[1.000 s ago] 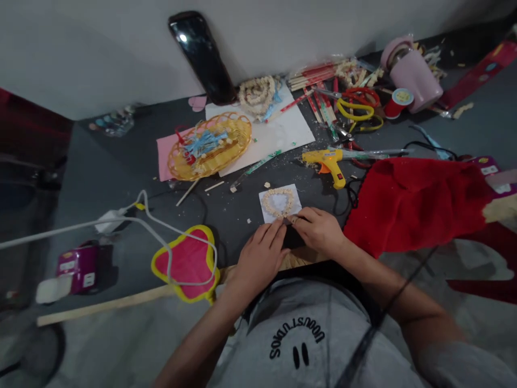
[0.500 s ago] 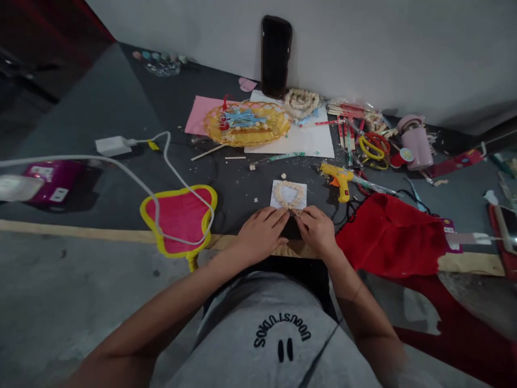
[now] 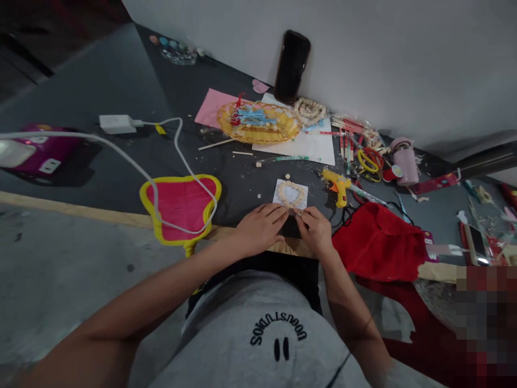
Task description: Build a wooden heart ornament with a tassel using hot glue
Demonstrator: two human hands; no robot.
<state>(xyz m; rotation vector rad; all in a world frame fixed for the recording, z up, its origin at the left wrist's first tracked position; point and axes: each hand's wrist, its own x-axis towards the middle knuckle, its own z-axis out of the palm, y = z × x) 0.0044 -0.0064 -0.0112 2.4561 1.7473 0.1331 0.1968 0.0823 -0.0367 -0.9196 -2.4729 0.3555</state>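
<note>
Both my left hand [image 3: 262, 226] and right hand [image 3: 316, 229] sat at the card's [image 3: 291, 193] near edge, loop [image 3: 301, 192] just beyond; whether fingers [image 3: 278, 213] gripped anything, I couldn't tell.

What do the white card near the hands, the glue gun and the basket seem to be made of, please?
The card looks like matte paper or thin board: flat, with straight edges. The glue gun seems hard plastic, with a smooth, moulded yellow body. The basket has an open weave and slight sheen; plastic or bamboo, I cannot tell.
</note>
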